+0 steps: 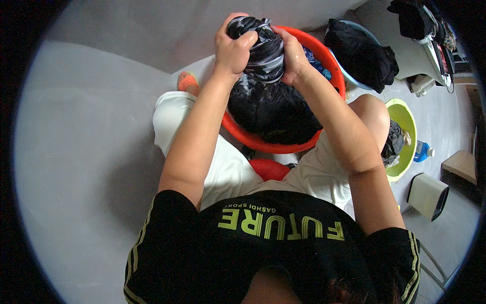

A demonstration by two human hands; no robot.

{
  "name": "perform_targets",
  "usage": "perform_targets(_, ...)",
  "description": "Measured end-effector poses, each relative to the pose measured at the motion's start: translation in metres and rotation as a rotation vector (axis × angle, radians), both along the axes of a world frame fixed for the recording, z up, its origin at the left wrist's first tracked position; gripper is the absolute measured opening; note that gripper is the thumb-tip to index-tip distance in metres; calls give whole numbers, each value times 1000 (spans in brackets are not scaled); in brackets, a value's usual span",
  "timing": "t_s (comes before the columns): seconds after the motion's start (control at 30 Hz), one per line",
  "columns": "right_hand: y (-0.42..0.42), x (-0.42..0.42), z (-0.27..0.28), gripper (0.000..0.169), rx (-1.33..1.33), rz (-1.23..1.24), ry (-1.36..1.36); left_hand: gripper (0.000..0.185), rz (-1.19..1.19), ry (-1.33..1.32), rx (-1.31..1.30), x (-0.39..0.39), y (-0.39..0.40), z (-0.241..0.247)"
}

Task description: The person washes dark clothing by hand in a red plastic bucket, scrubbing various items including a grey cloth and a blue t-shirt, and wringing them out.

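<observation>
A bundled, twisted black, grey and white patterned cloth (265, 57) is gripped between both my hands over a red plastic basin (262, 146). My left hand (237, 49) holds its left side, the thumb across the front. On the right side, my right hand (294, 57) presses around it, fingertips near the top. Both hands look wet. Below the bundle, dark wet fabric (275, 112) fills much of the basin. Blue patterned cloth (317, 62) shows at the basin's right inner side.
A light blue basin (351, 81) heaped with black clothes (357, 55) stands at the upper right. Right of my knee are a yellow-green basin (408, 152) with cloth, a blue bottle (422, 151) and a white bin (427, 195). A grey wall (152, 30) rises behind.
</observation>
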State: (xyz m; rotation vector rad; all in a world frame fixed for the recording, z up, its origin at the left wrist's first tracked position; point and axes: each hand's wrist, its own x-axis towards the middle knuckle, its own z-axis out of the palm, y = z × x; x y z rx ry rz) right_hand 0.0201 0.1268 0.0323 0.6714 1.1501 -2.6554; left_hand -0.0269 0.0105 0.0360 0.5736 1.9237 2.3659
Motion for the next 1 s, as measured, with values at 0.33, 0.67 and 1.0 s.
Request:
perform_targets(0.33, 0, -1, -2, 49, -155, 21, -51, 27, 16, 77, -133, 3, -3, 4)
perform_targets(0.67, 5, 8, -19, 50, -284, 147, -89, 28, -111, 141, -258, 12, -1, 9)
perform_targets(1.0, 4, 13, -25, 51, -283, 288, -153, 26, -184, 213, -326, 21, -6, 18)
